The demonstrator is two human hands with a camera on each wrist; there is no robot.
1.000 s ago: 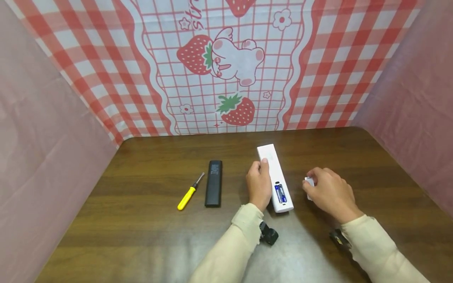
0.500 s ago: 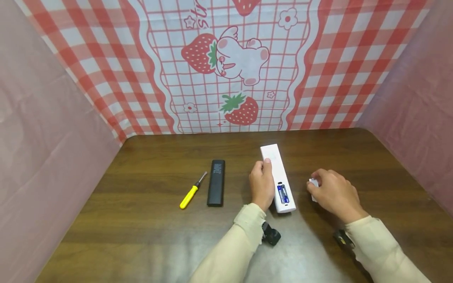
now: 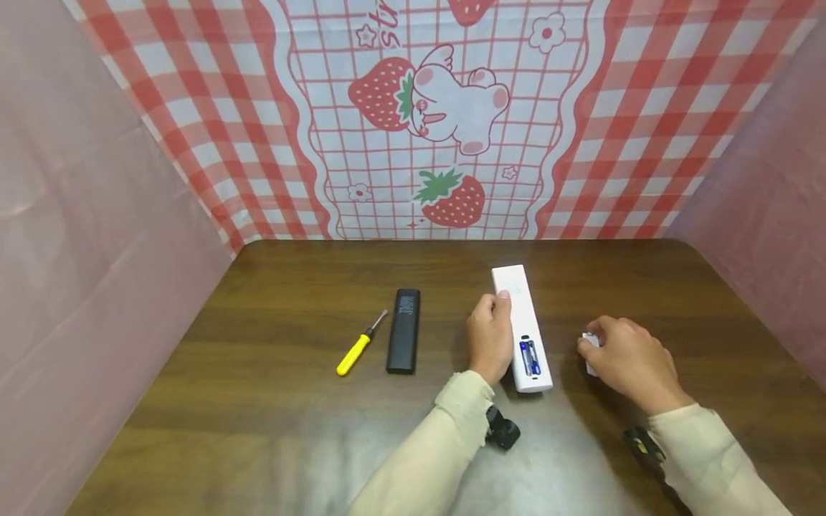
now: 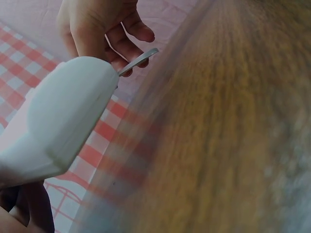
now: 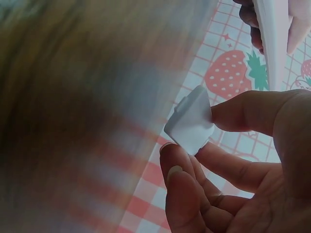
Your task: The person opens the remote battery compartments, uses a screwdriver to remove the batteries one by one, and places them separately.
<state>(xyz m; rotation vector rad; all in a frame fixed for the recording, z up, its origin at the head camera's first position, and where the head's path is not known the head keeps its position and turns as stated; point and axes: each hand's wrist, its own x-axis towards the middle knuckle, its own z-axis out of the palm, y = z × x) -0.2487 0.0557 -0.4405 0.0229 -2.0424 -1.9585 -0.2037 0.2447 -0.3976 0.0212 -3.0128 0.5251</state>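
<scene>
hands (image 3: 490, 340) (image 3: 634, 362) 2 | batteries (image 3: 525, 357) (image 3: 533, 360) 2 | white remote (image 3: 521, 312) 1 | cover (image 5: 193, 121) 1 | screwdriver (image 3: 355, 352) 1 | black device (image 3: 403, 333) 1

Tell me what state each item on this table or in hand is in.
Long white plastic remote: held in the left grip, open, battery side up.
Two blue-and-silver cylindrical batteries: exposed, side by side inside the remote.
Small white plastic cover: detached, pinched in the right grip.
Black oblong device: lying flat, printed side up, on the brown wood-grain table.
Yellow-handled metal screwdriver: lying untouched on the table.
</scene>
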